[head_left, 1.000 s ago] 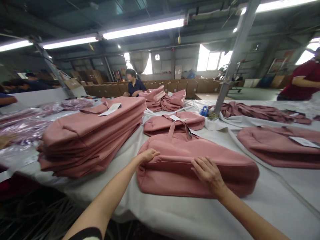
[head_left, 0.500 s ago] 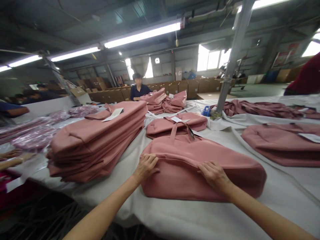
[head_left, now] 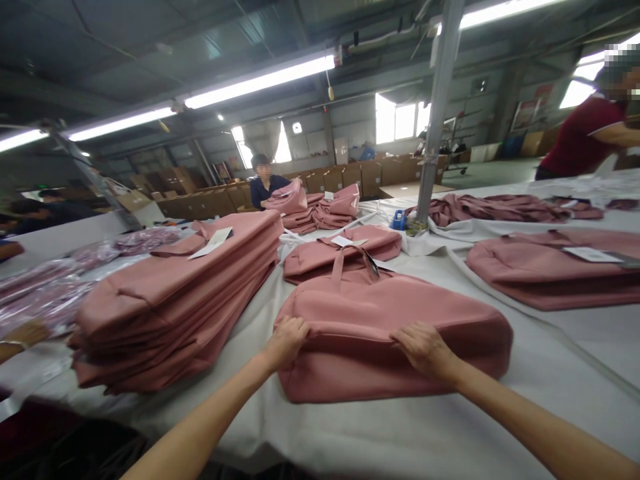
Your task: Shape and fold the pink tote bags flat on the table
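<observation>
A pink bag (head_left: 390, 313) lies on its side on the white-covered table (head_left: 360, 433), its handle loop and a dark tag at the far side. My left hand (head_left: 287, 340) is closed on the seam edge near the bag's left end. Around the middle of the same edge, my right hand (head_left: 423, 347) grips the fabric with bent fingers. Just behind is another pink bag (head_left: 310, 259) with a white tag. A tall stack of pink bags (head_left: 175, 293) rises to the left of my left hand.
At the right lies another pink bag (head_left: 545, 267). A metal post (head_left: 434, 120) stands behind, near a blue object (head_left: 399, 220) and pink straps (head_left: 495, 208). Plastic-wrapped items (head_left: 60, 293) lie far left. People are across the table, at right and at left.
The view has turned slightly right, so the scene sits further left. A person in dark red shows more at the right. Both my hands still hold the bag's edge; the left fingers look more curled.
</observation>
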The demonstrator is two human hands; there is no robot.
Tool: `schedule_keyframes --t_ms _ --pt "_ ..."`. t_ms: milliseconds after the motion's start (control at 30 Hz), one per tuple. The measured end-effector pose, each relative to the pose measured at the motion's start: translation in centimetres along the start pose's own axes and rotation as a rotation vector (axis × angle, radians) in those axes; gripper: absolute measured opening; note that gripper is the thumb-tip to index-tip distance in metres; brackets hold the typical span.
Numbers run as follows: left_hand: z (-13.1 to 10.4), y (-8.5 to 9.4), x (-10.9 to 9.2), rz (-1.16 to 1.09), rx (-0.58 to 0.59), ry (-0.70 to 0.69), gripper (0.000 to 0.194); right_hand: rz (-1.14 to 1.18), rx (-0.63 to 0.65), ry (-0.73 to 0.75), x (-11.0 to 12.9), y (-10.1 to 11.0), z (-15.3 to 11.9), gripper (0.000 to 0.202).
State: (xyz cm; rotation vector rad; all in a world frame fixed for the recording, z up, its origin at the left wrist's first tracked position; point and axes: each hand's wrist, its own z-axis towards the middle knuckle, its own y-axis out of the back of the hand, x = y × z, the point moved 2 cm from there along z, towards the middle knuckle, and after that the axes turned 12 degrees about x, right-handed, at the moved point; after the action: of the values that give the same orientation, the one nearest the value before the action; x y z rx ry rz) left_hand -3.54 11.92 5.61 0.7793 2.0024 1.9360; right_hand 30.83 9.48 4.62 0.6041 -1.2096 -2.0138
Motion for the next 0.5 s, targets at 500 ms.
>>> schedule_keyframes --t_ms 500 --pt "-3.1 -0.3 -3.0 0.062 -0.176 -0.068 0.017 -0.243 0.493 -0.197 -1.5 0.9 -2.3 0.016"
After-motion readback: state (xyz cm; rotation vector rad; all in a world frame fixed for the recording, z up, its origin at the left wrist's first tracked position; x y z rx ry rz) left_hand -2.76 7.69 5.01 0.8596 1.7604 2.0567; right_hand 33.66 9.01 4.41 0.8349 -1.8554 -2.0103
